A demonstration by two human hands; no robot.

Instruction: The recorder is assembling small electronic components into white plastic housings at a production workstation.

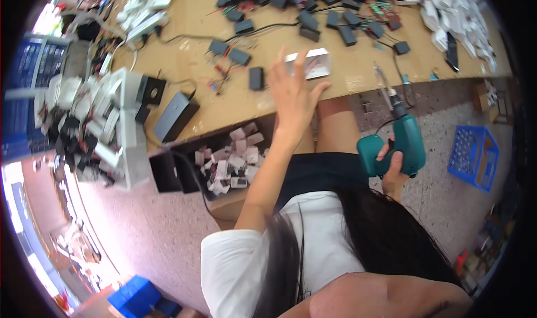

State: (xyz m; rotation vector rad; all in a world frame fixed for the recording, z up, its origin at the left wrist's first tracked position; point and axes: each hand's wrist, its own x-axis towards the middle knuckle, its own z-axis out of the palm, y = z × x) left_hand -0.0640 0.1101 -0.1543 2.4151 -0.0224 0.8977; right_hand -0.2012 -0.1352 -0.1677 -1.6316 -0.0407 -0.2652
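Note:
My left hand [293, 97] reaches over the table's near edge, its fingers stretched and the thumb spread away. Two fingertips overlap the left side of a small white open-topped plastic case [319, 65]; whether they press on it I cannot tell. Just left of that hand stands a small black box [256, 78]. My right hand [395, 175] is wrapped round the handle of a teal drill-like power tool [411, 142]. Its black nose and thin metal tip point up toward the table edge, right of my legs.
Black modules [240, 57] with wires lie across the cardboard-covered table [224, 102]. White casings [461, 16] are heaped at the far right. A white bin [134, 156] of parts stands left, near a dark grey box [176, 116]. Small white pieces [235, 161] fill a container below. A blue crate [474, 157] sits on the floor.

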